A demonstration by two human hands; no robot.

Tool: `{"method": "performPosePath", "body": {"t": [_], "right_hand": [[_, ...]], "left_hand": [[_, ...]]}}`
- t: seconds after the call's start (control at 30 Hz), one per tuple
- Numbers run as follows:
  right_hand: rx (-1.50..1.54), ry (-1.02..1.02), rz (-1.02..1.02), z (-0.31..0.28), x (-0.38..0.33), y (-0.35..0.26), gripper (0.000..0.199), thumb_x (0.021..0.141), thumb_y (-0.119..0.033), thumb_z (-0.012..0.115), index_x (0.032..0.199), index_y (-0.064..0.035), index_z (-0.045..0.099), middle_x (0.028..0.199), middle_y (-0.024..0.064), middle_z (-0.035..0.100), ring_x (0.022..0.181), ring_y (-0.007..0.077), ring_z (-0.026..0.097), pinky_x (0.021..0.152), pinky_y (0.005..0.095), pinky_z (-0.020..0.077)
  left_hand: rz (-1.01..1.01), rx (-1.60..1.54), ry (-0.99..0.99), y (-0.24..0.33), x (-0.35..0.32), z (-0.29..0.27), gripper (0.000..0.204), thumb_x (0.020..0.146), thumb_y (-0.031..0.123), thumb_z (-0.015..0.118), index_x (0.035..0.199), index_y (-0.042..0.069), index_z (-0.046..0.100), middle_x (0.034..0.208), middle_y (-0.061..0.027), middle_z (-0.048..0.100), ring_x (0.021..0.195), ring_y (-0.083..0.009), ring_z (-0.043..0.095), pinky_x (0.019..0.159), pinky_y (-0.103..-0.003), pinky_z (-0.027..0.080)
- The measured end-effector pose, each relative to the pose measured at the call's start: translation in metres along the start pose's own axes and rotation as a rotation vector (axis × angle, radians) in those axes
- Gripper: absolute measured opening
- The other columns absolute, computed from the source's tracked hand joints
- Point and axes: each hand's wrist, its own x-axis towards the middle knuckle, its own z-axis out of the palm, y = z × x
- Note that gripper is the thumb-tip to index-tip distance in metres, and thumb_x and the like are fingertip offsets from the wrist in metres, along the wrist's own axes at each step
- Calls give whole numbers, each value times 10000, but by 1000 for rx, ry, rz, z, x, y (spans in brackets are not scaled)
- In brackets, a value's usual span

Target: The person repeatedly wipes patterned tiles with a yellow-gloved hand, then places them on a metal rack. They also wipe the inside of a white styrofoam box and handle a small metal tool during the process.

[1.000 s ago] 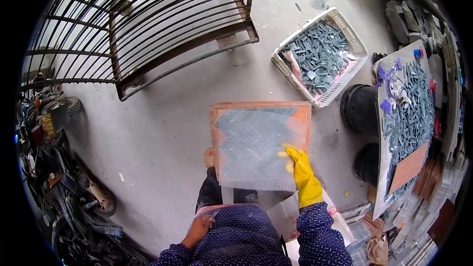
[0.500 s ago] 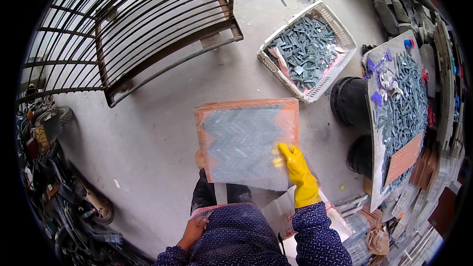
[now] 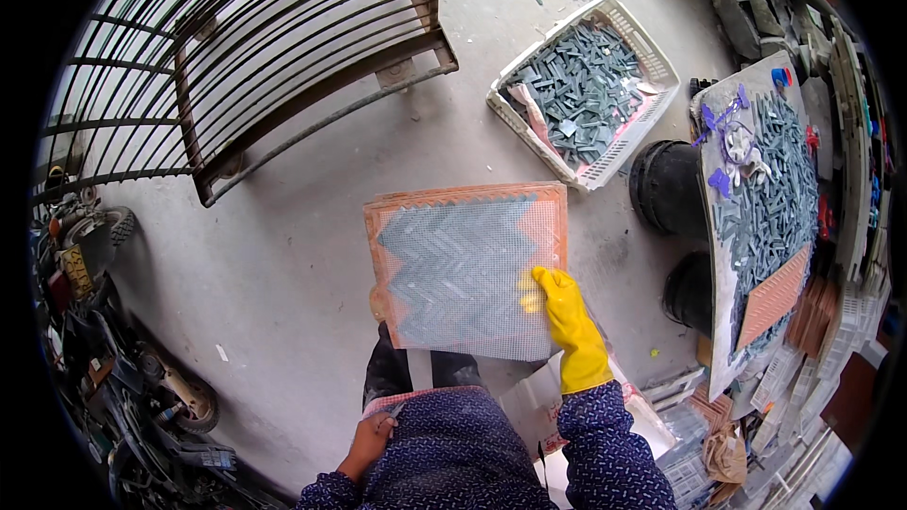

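Pinching the right edge of the white mesh sheet [image 3: 463, 274], the yellow-gloved right hand [image 3: 571, 326] has its grip closed. The roughly square sheet extends left from this grip, over the orange tray [image 3: 561, 236]. The left hand [image 3: 372, 439] rests farther away; its grip is unclear from here.

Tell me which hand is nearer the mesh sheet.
Right. The right hand holds the mesh sheet at its right edge; the left hand is apart from it, lower down, by the patterned clothing.
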Motion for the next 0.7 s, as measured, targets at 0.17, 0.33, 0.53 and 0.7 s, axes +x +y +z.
{"method": "performPosePath", "body": {"t": [0.17, 0.33, 0.53, 0.7], "right_hand": [[21, -25, 66, 1, 1, -5, 393, 911, -334, 444, 1006, 23, 579, 882, 112, 617, 744, 169, 586, 695, 251, 457], [-58, 17, 88, 0, 1, -11, 407, 904, -350, 455, 1015, 21, 579, 869, 109, 620, 738, 173, 586, 698, 249, 457], [-566, 270, 18, 0, -2, -33, 412, 879, -324, 508, 1056, 42, 574, 944, 164, 631, 766, 268, 609, 713, 319, 471], [-934, 591, -854, 15, -11, -43, 378, 818, -189, 596, 1113, 42, 542, 1060, 232, 582, 904, 355, 585, 833, 408, 449]], "left_hand": [[-8, -31, -2, -4, 0, 2, 232, 880, 185, 466, 804, 7, 595, 590, -53, 542, 576, -153, 529, 578, -285, 416], [-12, -41, -20, -10, 3, 4, 234, 879, 188, 467, 806, 5, 595, 590, -50, 542, 576, -151, 528, 580, -283, 415], [-20, -20, -9, -8, 1, 1, 234, 880, 194, 464, 818, 15, 600, 597, -45, 544, 580, -147, 530, 583, -283, 417], [-40, -24, -14, -13, 1, 1, 228, 878, 200, 467, 824, 24, 602, 599, -44, 540, 581, -145, 527, 575, -283, 412]]}}
